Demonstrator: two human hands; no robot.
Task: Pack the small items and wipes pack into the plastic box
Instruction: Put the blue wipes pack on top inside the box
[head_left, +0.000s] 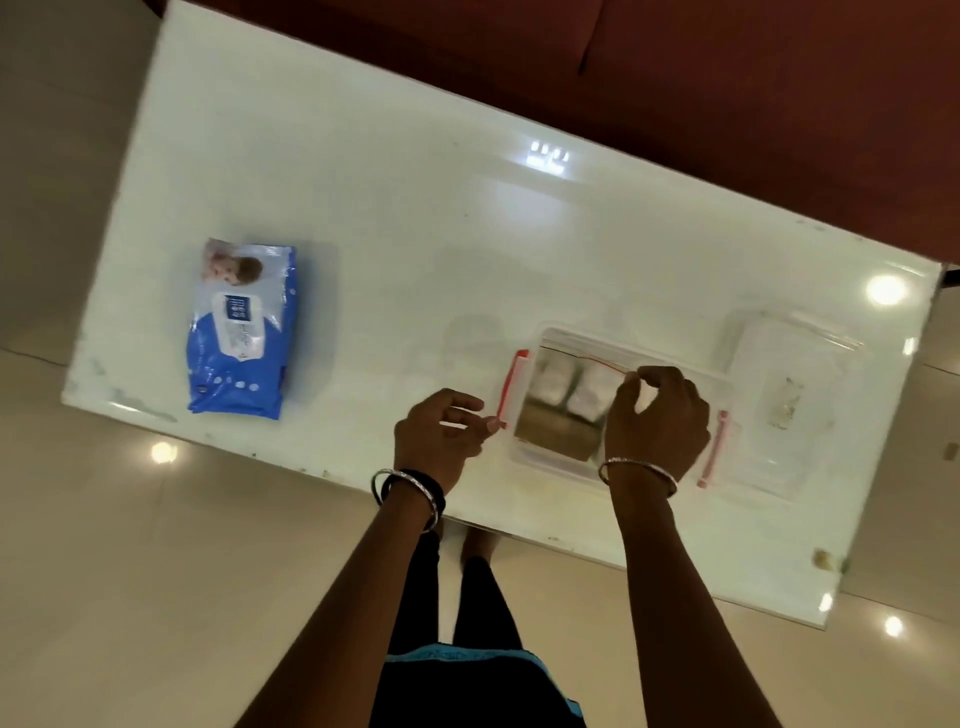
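The plastic box (613, 405) sits near the desk's (415, 234) front edge, just right of centre, and we see pale packets inside it under a clear zip bag (587, 358). Our right hand (657, 415) hovers over the box, its grip pinched on the bag's red strip. Our left hand (441, 436) rests beside the red latch (511, 387), fingers loosely curled, holding nothing. The wipes pack (241, 332) lies far left, well apart, with broad bare desk between. The clear lid (795, 395) lies right of the box; its edges blur into glare, and the bag's contents are hard to make out.
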